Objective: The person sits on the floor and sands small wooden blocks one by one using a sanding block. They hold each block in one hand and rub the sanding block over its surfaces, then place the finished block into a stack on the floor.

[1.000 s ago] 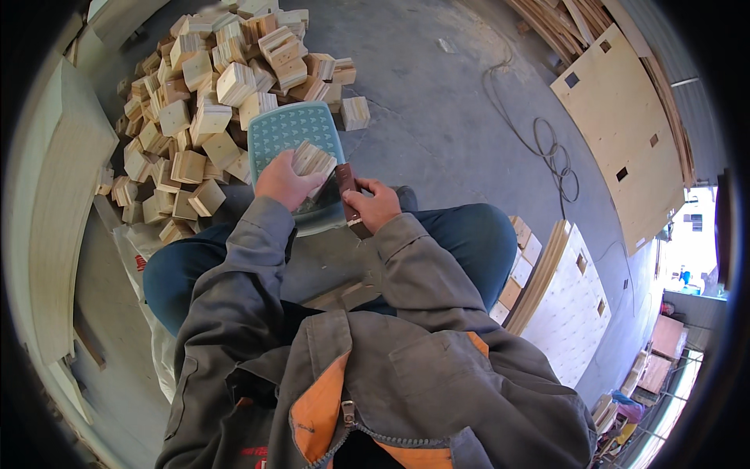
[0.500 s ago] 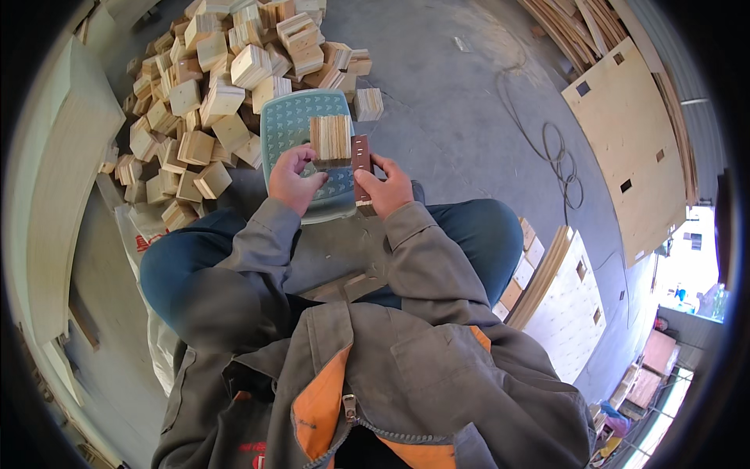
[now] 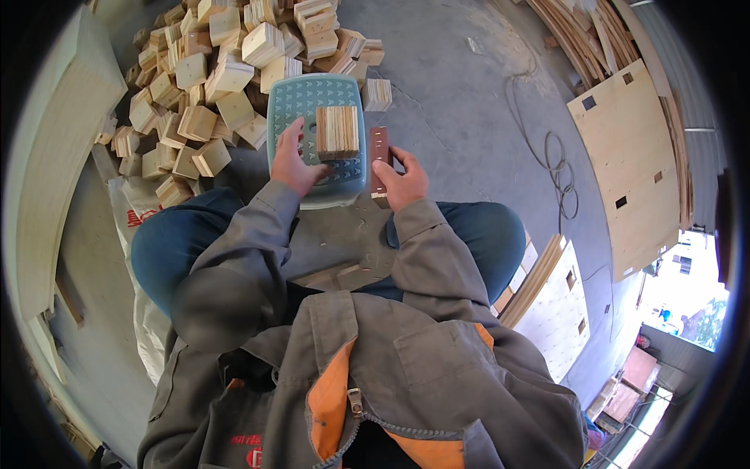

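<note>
A squarish plywood block, its layered edges facing up, rests on a pale blue-green plastic stool with a studded top. Just left of the block, my left hand is open over the stool, thumb and fingers apart and holding nothing. Beyond the stool's right edge, my right hand grips a narrow reddish-brown wooden piece with several short bright marks along its face. The thumb lies on top of this piece; the other fingers are partly hidden. A gap separates it from the block.
A large heap of plywood blocks lies at the far left, with one loose block beside the stool. A cable coils on the floor. Plywood sheets with square holes stand right; smaller stacked panels sit near my right knee.
My right hand has drawn the brown piece right, away from the block it was beside. The left hand's fingers have spread and moved off the block. The view has shifted slightly.
</note>
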Tool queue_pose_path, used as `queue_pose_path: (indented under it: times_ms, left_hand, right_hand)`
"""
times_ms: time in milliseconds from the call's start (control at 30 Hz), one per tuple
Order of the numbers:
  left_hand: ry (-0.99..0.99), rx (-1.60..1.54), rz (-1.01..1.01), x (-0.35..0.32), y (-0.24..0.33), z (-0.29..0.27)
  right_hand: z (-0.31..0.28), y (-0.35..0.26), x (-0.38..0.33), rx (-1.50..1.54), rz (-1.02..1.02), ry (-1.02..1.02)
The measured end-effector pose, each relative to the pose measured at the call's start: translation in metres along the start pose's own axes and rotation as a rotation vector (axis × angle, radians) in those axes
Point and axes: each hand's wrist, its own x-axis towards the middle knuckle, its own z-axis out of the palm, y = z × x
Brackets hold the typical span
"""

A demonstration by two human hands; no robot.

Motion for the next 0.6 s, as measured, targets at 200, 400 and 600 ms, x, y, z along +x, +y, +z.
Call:
queue_pose_path:
  times_ms: [200, 400, 600]
  left_hand:
    - [-0.054, 0.003, 0.119, 0.028, -0.014, 0.016]
    - [-0.087, 0.042, 0.149, 0.035, -0.011, 0.014]
    - [-0.064, 0.076, 0.113, 0.025, -0.011, 0.012]
  right_hand:
    - [-0.01, -0.002, -0.009, -0.047, 0.027, -0.02]
    - [-0.012, 0.004, -0.007, -0.073, 0.077, -0.029]
    - [-0.005, -0.003, -0.013, -0.243, -0.392, 0.019]
